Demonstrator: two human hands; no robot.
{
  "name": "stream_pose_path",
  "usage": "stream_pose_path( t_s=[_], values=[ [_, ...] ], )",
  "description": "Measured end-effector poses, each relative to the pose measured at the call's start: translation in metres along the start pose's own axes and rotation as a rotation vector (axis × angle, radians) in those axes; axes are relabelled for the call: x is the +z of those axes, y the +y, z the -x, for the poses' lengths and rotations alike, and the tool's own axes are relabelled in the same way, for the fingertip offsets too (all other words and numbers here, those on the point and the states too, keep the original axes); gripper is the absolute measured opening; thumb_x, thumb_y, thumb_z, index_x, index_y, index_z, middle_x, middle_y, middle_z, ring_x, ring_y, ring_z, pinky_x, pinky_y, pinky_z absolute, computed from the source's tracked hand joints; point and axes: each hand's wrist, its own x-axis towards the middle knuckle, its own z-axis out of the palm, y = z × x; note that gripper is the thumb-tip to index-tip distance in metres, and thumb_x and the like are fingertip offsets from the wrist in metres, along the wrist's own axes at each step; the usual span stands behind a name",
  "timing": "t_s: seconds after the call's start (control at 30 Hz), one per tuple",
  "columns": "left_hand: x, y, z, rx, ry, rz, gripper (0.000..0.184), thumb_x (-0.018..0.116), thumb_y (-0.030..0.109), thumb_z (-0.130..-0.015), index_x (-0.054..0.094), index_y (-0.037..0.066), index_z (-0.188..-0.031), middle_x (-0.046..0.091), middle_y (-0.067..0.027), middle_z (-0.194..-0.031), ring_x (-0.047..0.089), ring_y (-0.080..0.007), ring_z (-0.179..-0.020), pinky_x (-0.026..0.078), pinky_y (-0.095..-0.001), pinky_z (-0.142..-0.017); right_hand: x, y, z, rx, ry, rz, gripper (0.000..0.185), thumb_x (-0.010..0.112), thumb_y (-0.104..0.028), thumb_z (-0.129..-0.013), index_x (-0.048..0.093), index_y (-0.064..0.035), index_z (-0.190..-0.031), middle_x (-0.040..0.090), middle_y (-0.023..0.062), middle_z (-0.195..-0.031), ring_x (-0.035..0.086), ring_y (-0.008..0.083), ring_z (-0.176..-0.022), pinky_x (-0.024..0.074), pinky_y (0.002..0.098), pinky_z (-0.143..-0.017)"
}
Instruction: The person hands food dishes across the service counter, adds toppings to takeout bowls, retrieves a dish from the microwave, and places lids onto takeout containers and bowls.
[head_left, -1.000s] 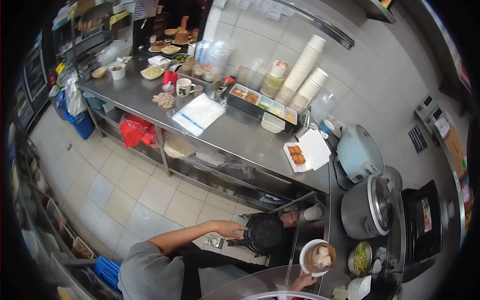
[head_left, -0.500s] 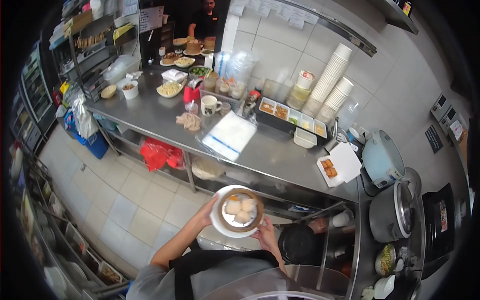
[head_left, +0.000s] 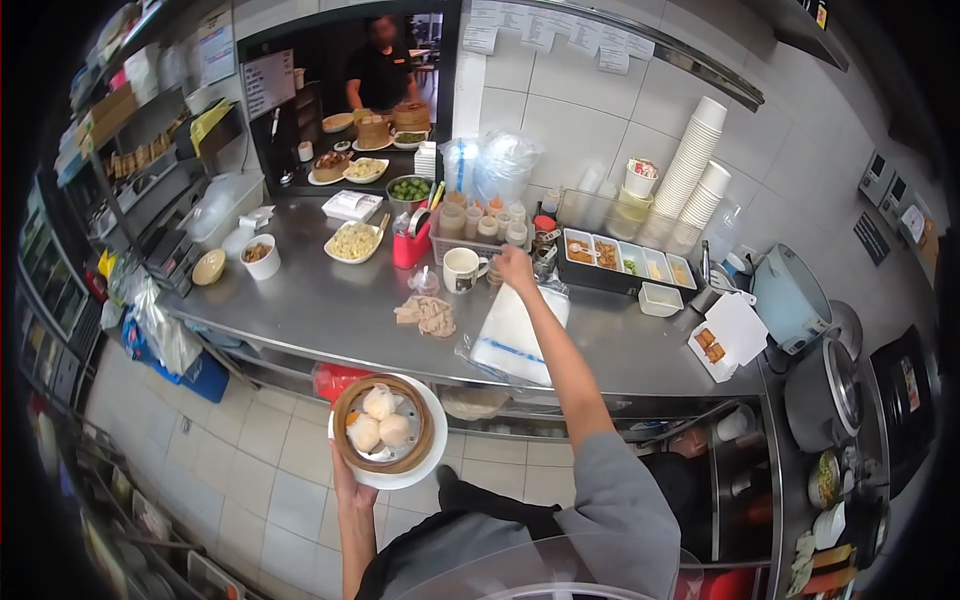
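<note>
My left hand (head_left: pixel 350 480) holds a white plate (head_left: pixel 432 455) from below at its left edge. On the plate sits a round bamboo steamer (head_left: pixel 425 437) with several pale dumplings (head_left: pixel 380 420) on a white liner. My right hand (head_left: pixel 515 268) reaches over the steel counter, its fingers closed beside the sauce containers (head_left: pixel 487 228); whatever they may hold is too small to make out. Near it stand a white patterned mug (head_left: pixel 461 270) and a small lidded cup (head_left: pixel 425 281). Below my right forearm lies a pack of white plastic bags (head_left: pixel 515 330).
A crumpled cloth (head_left: pixel 427 316) lies on the steel counter (head_left: pixel 300 310). Further along are a topping tray (head_left: pixel 625 268), stacked cups (head_left: pixel 688 160) and an open box of fried pieces (head_left: pixel 730 335). Behind the serving window stands a person (head_left: pixel 382 70). Cookers are at right.
The plate and steamer have moved left, now carried by my left hand alone. My right hand has let go of the plate and stretched forward over the counter. The view has shifted too.
</note>
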Motion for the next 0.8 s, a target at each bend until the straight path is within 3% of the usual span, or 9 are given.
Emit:
stream_pose_path(
  t_s=[0.2, 0.23, 0.3, 0.37, 0.57, 0.67, 0.7, 0.73, 0.8],
  values=[
    [-0.001, 0.067, -0.081, 0.043, -0.019, -0.035, 0.059, 0.028, 0.049, -0.090, 0.029, 0.007, -0.131, 0.034, -0.0128, -0.133, 0.035, -0.0302, -0.121, 0.033, -0.0445, -0.099, 0.062, 0.028, -0.090, 0.173, 0.237, 0.251, 0.052, 0.069, -0.027, -0.067, 0.049, 0.0020, -0.105, 0.059, 0.0240, -0.093, 0.056, 0.0397, -0.091, 0.0448, 0.0449, -0.078],
    [-0.001, 0.078, -0.097, 0.048, -0.022, -0.034, 0.059, 0.028, 0.049, -0.090, 0.029, 0.007, -0.131, 0.034, -0.0128, -0.133, 0.035, -0.0300, -0.121, 0.033, -0.0445, -0.099, 0.056, 0.005, -0.082, 0.264, 0.182, 0.255, 0.060, 0.071, -0.031, -0.066, 0.046, 0.0033, -0.108, 0.059, 0.0231, -0.094, 0.056, 0.0385, -0.093, 0.0448, 0.0444, -0.078],
    [0.007, 0.096, -0.129, 0.056, -0.029, -0.037, 0.058, 0.028, 0.048, -0.090, 0.030, 0.007, -0.131, 0.034, -0.0128, -0.133, 0.035, -0.0296, -0.121, 0.033, -0.0445, -0.099, 0.078, 0.019, -0.086, 0.172, 0.263, 0.400, 0.068, 0.072, -0.036, -0.064, 0.043, 0.0032, -0.111, 0.060, 0.0226, -0.094, 0.058, 0.0373, -0.090, 0.0443, 0.0455, -0.077],
    [0.014, 0.117, -0.159, 0.005, -0.070, -0.028, 0.058, 0.029, 0.048, -0.090, 0.030, 0.007, -0.131, 0.034, -0.0128, -0.133, 0.035, -0.0294, -0.121, 0.033, -0.0444, -0.099, 0.085, 0.004, -0.086, 0.308, 0.293, 0.419, 0.077, 0.073, -0.039, -0.062, 0.037, 0.0020, -0.116, 0.060, 0.0225, -0.093, 0.059, 0.0356, -0.088, 0.0443, 0.0465, -0.075],
    [0.018, 0.159, -0.242, -0.020, -0.062, -0.034, 0.057, 0.030, 0.047, -0.091, 0.032, 0.006, -0.129, 0.038, -0.0131, -0.131, 0.039, -0.0287, -0.118, 0.034, -0.0437, -0.098, 0.098, -0.001, -0.097, 0.451, 0.258, 0.574, 0.087, 0.074, -0.040, -0.060, 0.028, 0.0006, -0.122, 0.062, 0.0194, -0.088, 0.061, 0.0325, -0.082, 0.0441, 0.0433, -0.074],
    [0.008, 0.174, -0.277, -0.006, -0.074, 0.002, 0.056, 0.031, 0.047, -0.090, 0.033, 0.006, -0.129, 0.038, -0.0129, -0.130, 0.039, -0.0286, -0.118, 0.033, -0.0441, -0.098, 0.092, 0.004, -0.104, 0.193, 0.556, 0.422, 0.082, 0.076, -0.038, -0.054, 0.037, -0.0033, -0.117, 0.059, 0.0198, -0.091, 0.059, 0.0370, -0.078, 0.0447, 0.0439, -0.070],
    [0.009, 0.180, -0.286, -0.005, -0.058, -0.001, 0.056, 0.031, 0.047, -0.090, 0.032, 0.006, -0.129, 0.038, -0.0127, -0.130, 0.039, -0.0285, -0.119, 0.033, -0.0440, -0.099, 0.080, -0.004, -0.111, -0.044, 0.660, 0.383, 0.076, 0.077, -0.036, -0.052, 0.044, -0.0025, -0.111, 0.058, 0.0189, -0.092, 0.058, 0.0344, -0.081, 0.0452, 0.0422, -0.071],
    [0.012, 0.186, -0.294, -0.013, -0.040, -0.012, 0.056, 0.031, 0.046, -0.091, 0.032, 0.007, -0.129, 0.038, -0.0125, -0.130, 0.038, -0.0284, -0.119, 0.033, -0.0440, -0.099, 0.074, -0.012, -0.119, -0.043, 0.642, 0.044, 0.068, 0.079, -0.031, -0.052, 0.049, -0.0012, -0.106, 0.059, 0.0170, -0.093, 0.058, 0.0297, -0.084, 0.0444, 0.0389, -0.075],
    [0.016, 0.199, -0.313, -0.008, 0.039, -0.023, 0.054, 0.033, 0.045, -0.091, 0.031, 0.007, -0.130, 0.038, -0.0115, -0.131, 0.038, -0.0271, -0.120, 0.033, -0.0425, -0.099, 0.069, -0.043, -0.133, -0.199, 0.567, -0.180, 0.049, 0.075, -0.018, -0.062, 0.053, 0.0010, -0.101, 0.054, 0.0120, -0.093, 0.052, 0.0226, -0.089, 0.0400, 0.0327, -0.081]
  ],
)
